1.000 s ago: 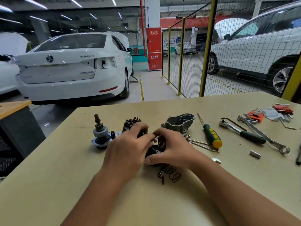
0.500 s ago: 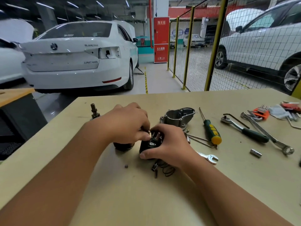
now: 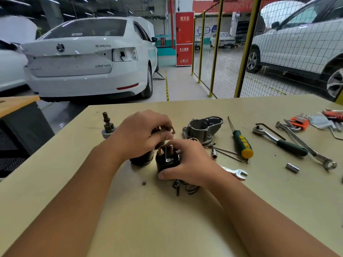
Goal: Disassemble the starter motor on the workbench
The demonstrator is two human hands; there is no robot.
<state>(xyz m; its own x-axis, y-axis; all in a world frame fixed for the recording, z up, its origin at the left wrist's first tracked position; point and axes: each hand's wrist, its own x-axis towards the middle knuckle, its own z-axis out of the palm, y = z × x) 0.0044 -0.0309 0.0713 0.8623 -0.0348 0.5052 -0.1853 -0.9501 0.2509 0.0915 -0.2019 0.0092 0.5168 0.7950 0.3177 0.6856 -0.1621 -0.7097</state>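
Note:
The black solenoid [image 3: 167, 161] with copper terminals stands on the workbench [image 3: 130, 219], and my right hand [image 3: 187, 162] grips it from the right side. My left hand [image 3: 141, 134] curls over the black motor body [image 3: 143, 159] just left of it, fingertips at the brush end. The pinion shaft assembly [image 3: 107, 126] stands upright to the left. A grey aluminium nose housing [image 3: 202, 127] lies behind my right hand. A spring and small black parts [image 3: 182, 186] lie in front of my right wrist.
To the right lie long bolts [image 3: 228, 154], a green-and-yellow screwdriver [image 3: 241, 140], an open-end spanner [image 3: 235, 172], a ratchet [image 3: 278, 140], a ring spanner [image 3: 311, 149], a socket [image 3: 292, 167] and hex keys [image 3: 300, 122]. A tiny loose part [image 3: 144, 183] lies at front left.
My left hand moved up and right over the motor body. The solenoid is now more upright in my right hand, its terminals showing. The camera tilted slightly.

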